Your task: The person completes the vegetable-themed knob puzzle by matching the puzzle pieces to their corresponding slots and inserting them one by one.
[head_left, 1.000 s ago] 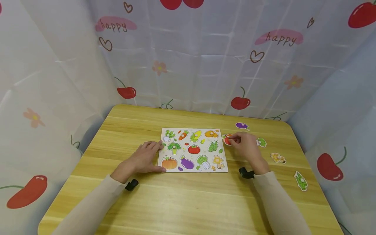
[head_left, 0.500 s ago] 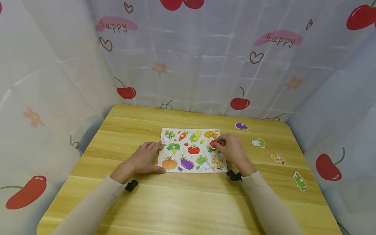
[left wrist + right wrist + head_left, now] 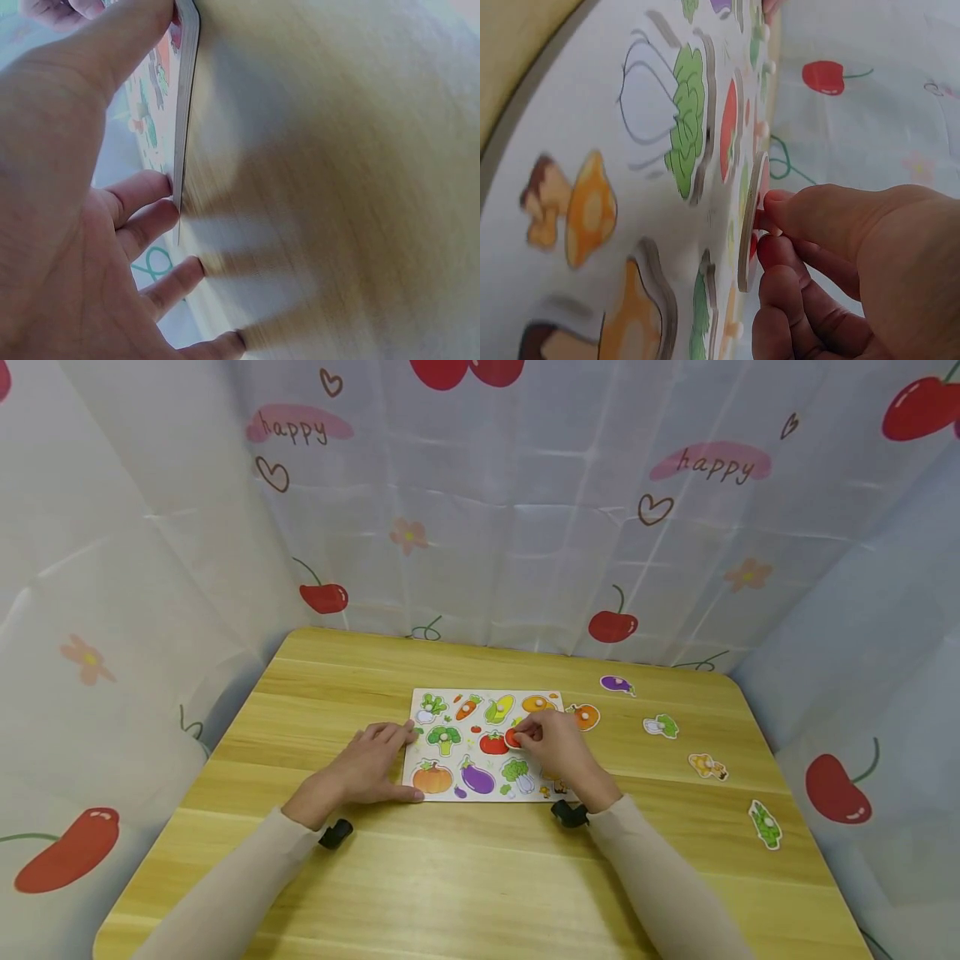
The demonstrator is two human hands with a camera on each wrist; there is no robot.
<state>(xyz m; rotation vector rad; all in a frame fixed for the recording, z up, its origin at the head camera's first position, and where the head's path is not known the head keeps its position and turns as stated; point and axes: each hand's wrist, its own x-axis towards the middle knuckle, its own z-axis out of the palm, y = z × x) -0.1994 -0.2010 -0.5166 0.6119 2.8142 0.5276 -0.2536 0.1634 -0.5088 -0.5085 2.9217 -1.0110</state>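
A vegetable puzzle board (image 3: 480, 689) lies flat on the table. At its left edge, my left hand (image 3: 369, 765) has its thumb and fingertips against the rim; the left wrist view shows the fingers (image 3: 146, 225) spread along it. Over the board's middle right, my right hand (image 3: 558, 745) pinches the red tomato puzzle piece (image 3: 513, 738) by its small knob. The piece (image 3: 751, 225) is tilted relative to the camera in the right wrist view, close over the board. Just left of it is the printed tomato recess (image 3: 492, 743). The asparagus recess is hidden under my right hand.
Loose pieces lie on the table right of the board: a pumpkin (image 3: 587, 717) by its edge, an eggplant (image 3: 617, 685), a cabbage (image 3: 661, 726), a mushroom (image 3: 707, 766) and a green asparagus-like piece (image 3: 765, 824). Knobbed pieces such as the broccoli (image 3: 444, 740) sit in the board.
My right hand has carried the tomato piece leftward from beside the board to over it, near the tomato recess. The pumpkin piece is now uncovered. My left hand has stayed put.
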